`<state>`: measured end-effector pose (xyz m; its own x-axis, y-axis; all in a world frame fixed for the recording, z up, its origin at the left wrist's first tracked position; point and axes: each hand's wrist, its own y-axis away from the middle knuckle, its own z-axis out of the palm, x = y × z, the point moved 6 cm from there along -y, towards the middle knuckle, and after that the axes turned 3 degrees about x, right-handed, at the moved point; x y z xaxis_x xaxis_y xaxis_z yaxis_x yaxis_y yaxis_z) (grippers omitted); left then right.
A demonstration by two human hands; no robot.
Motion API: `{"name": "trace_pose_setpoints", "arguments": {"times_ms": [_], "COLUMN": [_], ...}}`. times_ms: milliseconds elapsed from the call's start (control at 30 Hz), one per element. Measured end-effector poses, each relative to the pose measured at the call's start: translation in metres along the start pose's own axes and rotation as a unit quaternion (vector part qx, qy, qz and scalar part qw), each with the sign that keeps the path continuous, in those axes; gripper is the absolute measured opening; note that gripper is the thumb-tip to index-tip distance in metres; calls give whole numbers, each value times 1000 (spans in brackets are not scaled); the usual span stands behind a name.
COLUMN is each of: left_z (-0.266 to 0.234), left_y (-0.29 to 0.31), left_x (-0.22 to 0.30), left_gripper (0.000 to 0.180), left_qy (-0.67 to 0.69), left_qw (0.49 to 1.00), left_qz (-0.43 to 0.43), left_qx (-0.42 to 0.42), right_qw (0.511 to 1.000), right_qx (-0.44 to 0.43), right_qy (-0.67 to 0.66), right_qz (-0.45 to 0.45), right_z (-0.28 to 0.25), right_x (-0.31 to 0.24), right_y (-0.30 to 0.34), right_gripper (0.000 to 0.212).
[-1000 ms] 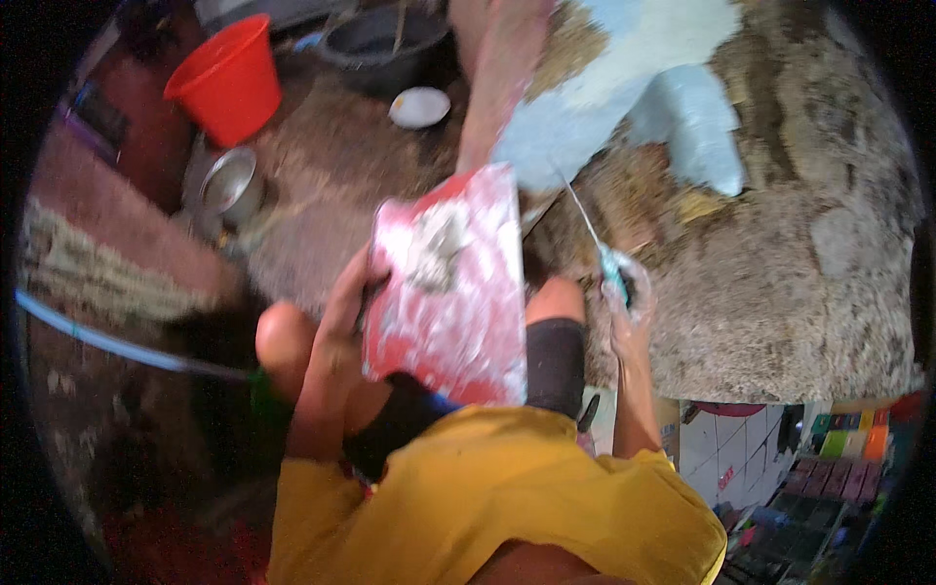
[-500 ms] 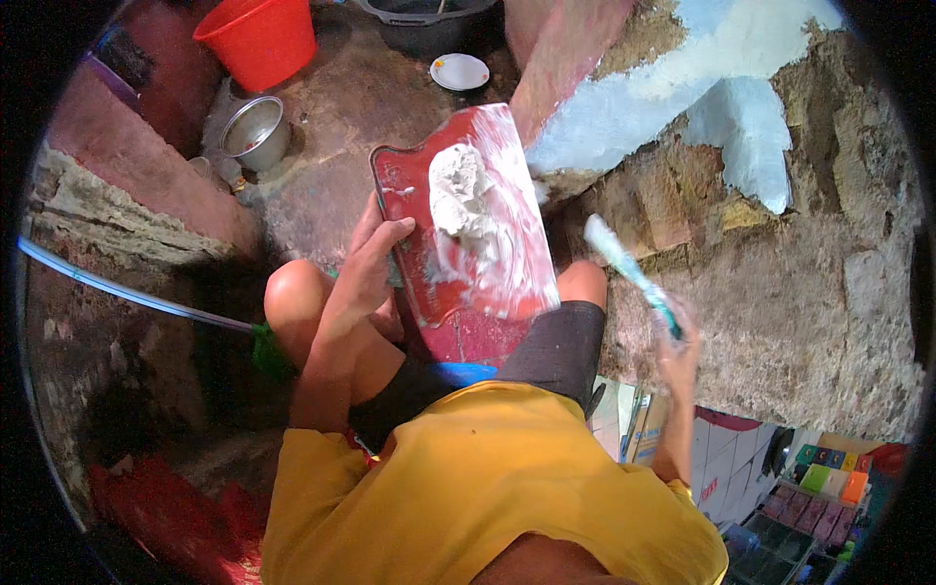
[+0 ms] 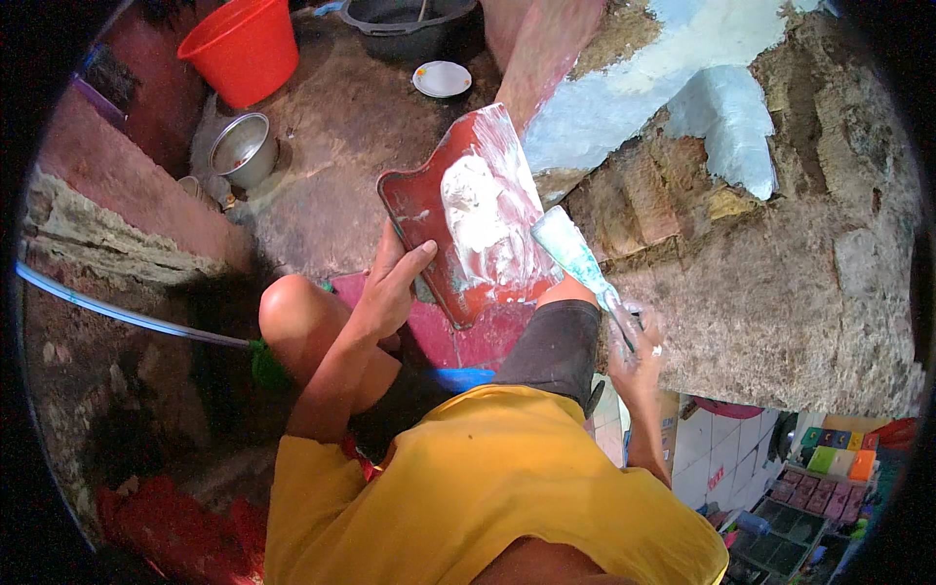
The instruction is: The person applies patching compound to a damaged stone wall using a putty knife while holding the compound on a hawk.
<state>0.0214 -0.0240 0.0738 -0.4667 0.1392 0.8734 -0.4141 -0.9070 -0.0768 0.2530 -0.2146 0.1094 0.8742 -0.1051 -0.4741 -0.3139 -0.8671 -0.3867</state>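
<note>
My left hand (image 3: pixel 386 289) grips the near left edge of a red board (image 3: pixel 421 207), thumb on top and fingers beneath. The board is tilted above my lap. A mound of white paste (image 3: pixel 472 207) lies on it, with thin smears spreading toward its right side. My right hand (image 3: pixel 636 353) is closed round the handle of a putty knife (image 3: pixel 573 252). Its wide blade is coated in white and pale blue, and the tip is beside the board's right edge. Whitish residue marks the fingers of my right hand.
Rough wall (image 3: pixel 721 292) with pale blue-white coating (image 3: pixel 624 107) rises on the right. Beyond the board are a red bucket (image 3: pixel 244 58), a metal pot (image 3: pixel 244 151), a white plate (image 3: pixel 442 80) and a dark basin (image 3: pixel 409 29). A pale hose (image 3: pixel 127 310) runs along the left.
My right hand has brought the putty knife leftward, close to the board's right edge. My left hand and the board have shifted slightly, and the paste looks more spread out.
</note>
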Motion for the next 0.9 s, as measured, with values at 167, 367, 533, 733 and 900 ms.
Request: {"name": "trace_pose_setpoints", "arguments": {"times_ms": [167, 367, 533, 733, 900], "left_z": [4, 1, 7, 5, 11], "left_y": [9, 17, 15, 5, 3], "left_x": [-4, -10, -14, -22, 1], "left_gripper": [54, 60, 64, 67, 64], "left_qy": [-47, -180, -175, 9, 76], "left_qw": [998, 978, 974, 985, 986], "left_qz": [-21, -34, -86, -169, -145], "left_qx": [-44, -101, -114, -19, -16], "right_qw": [999, 994, 979, 959, 912], "right_qx": [19, 56, 138, 263, 260], "right_qy": [-28, -94, -151, -33, 272], "right_qz": [9, -20, -22, -95, -161], "right_z": [11, 18, 11, -115, -246], "right_x": [-12, -22, -6, -21, -74], "right_y": [-8, -29, -55, -103, -153], "right_gripper": [32, 25, 26, 29, 27]}}
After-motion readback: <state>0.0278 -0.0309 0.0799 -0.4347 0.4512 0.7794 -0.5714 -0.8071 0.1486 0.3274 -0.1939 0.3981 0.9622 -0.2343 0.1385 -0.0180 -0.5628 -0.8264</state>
